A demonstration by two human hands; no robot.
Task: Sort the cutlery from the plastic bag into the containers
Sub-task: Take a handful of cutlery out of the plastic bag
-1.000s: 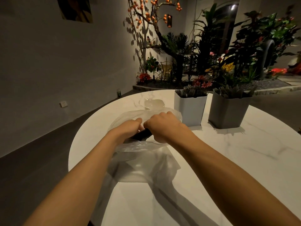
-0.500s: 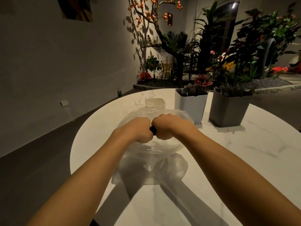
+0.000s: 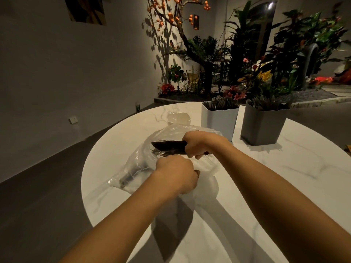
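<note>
A clear plastic bag [image 3: 141, 162] lies crumpled on the round white marble table [image 3: 284, 177]. My right hand [image 3: 199, 144] grips a dark bundle of cutlery [image 3: 168, 148] that points left, its tips still over the bag's mouth; fork tines show under the bundle. My left hand [image 3: 177, 172] is closed on the bag's plastic, just in front of the bundle. More dark cutlery [image 3: 131, 174] shows through the bag's lower left part. Behind stand a white container [image 3: 219, 120] and a grey container [image 3: 263, 126], both with cutlery standing in them.
A small clear plastic cup or tub [image 3: 178, 117] sits behind the bag, left of the white container. The table's curved edge runs close on the left, with dark floor beyond. Plants and flowers fill the space behind the table.
My hands, which were together at the bag's mouth, have parted. The right hand has drawn a bundle of cutlery out and up, and the left has dropped back, holding the bag down.
</note>
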